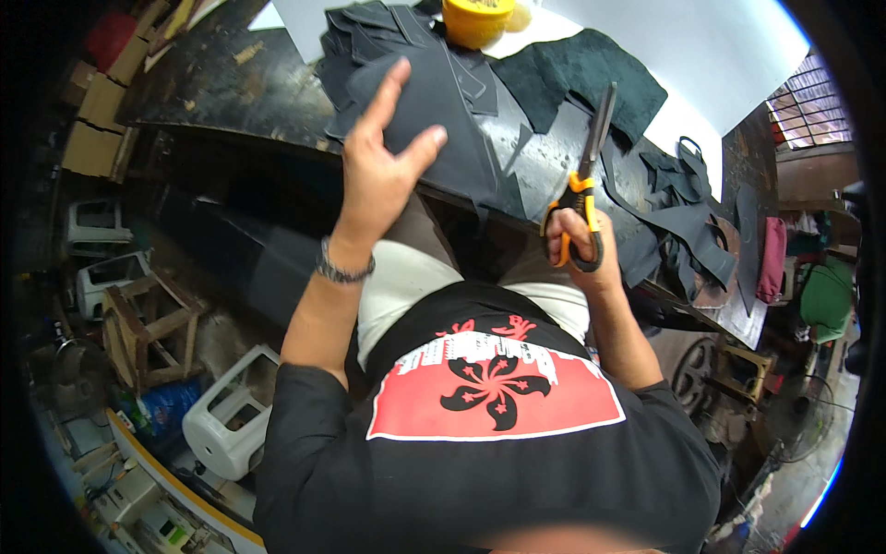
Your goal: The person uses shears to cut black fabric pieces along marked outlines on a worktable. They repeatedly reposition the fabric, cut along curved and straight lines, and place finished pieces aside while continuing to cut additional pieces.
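My left hand (383, 166) hovers with thumb and fingers apart, holding nothing, over the near edge of a dark grey leather-like sheet (438, 125). My right hand (583, 242) grips scissors (581, 185) with orange and black handles, its fingers through the loops. Their blades point up and away, pressed close together, beside a dark green suede-like piece (591, 74). Behind the grey sheet lies a pile of cut dark pieces (378, 28) with lines along their edges. Dark offcut strips (688, 226) are heaped to the right of the scissors.
A yellow tub (477, 20) stands at the back of the dark worktable (221, 92). White sheeting (720, 55) covers its far right. On the floor at left are a white plastic stool (231, 415) and a wooden frame stool (152, 328). A fan (798, 420) stands at lower right.
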Available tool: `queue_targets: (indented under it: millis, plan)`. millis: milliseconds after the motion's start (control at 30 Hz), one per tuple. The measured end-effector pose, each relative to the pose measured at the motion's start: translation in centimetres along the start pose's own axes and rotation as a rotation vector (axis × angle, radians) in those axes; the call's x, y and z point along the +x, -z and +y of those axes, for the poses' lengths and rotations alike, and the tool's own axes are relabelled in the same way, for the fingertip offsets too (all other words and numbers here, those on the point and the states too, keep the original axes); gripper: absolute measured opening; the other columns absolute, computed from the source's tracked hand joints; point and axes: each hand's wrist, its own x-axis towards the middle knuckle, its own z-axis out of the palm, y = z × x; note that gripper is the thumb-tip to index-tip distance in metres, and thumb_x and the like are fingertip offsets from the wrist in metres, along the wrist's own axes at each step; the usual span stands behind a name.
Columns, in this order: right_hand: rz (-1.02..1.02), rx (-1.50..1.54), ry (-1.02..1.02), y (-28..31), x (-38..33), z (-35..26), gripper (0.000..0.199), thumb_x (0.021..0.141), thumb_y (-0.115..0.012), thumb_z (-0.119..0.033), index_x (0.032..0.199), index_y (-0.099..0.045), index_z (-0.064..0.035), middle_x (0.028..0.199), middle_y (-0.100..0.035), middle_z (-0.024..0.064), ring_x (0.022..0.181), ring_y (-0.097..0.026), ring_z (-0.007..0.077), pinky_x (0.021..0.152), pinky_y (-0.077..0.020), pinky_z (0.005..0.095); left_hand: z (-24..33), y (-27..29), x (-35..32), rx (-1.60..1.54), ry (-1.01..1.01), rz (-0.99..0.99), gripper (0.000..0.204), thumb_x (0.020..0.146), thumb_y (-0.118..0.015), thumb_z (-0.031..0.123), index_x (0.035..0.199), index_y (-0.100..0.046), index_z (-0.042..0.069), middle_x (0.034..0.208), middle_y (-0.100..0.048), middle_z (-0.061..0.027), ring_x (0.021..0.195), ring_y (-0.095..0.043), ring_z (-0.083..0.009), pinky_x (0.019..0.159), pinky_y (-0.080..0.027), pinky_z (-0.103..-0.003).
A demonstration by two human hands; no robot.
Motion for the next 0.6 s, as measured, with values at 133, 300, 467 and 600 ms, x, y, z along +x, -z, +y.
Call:
queue_targets:
  millis: [133, 300, 467, 600]
  plan:
    - [0.104, -0.005, 0.209, 1.1, 1.0, -1.0, 0.025, 0.087, -0.071, -0.024, 0.086, -0.062, -0.0015, 0.065, -0.057, 0.0013, 0.051, -0.053, 0.0079, 0.046, -0.0439, 0.0221, -2.6, 2.0, 8.5, 0.283, 0.006, 0.091, 0.082, 0.076, -0.079, 0.016, 0.144, -0.036, 0.001, 0.143, -0.037, -0.0291, 0.127, -0.048, -0.0358, 0.105, -0.040, -0.037]
    - [0.352, -0.074, 0.374, 3.2, 2.7, -0.2, 0.021, 0.084, -0.076, -0.017, 0.086, -0.062, -0.0018, 0.064, -0.057, -0.0010, 0.050, -0.051, 0.0045, 0.047, -0.0419, 0.0194, -6.6, -1.2, 8.9, 0.893, -0.094, 0.025, 0.087, 0.081, -0.071, 0.045, 0.148, -0.031, 0.008, 0.153, -0.014, -0.0282, 0.140, -0.014, -0.0519, 0.108, -0.021, -0.067]
    - [0.530, -0.062, 0.437, 5.5, 3.4, 1.3, 0.020, 0.084, -0.077, -0.017, 0.085, -0.062, -0.0028, 0.063, -0.056, -0.0025, 0.049, -0.050, 0.0038, 0.045, -0.0404, 0.0182, -9.9, -4.8, 4.1, 1.052, -0.090, -0.198, 0.062, 0.090, -0.055, 0.051, 0.143, -0.044, 0.020, 0.155, -0.029, -0.0108, 0.145, -0.014, -0.0409, 0.109, -0.013, -0.069]
    - [0.554, 0.112, 0.413, 6.5, 3.9, 1.7, 0.023, 0.084, -0.077, -0.022, 0.089, -0.063, -0.0044, 0.067, -0.057, -0.0035, 0.053, -0.054, 0.0035, 0.046, -0.0442, 0.0184, -10.6, -4.8, 3.8, 1.082, -0.117, -0.182, 0.063, 0.092, -0.051, 0.054, 0.144, -0.044, 0.019, 0.154, -0.031, -0.0123, 0.144, -0.018, -0.0408, 0.107, -0.014, -0.069]
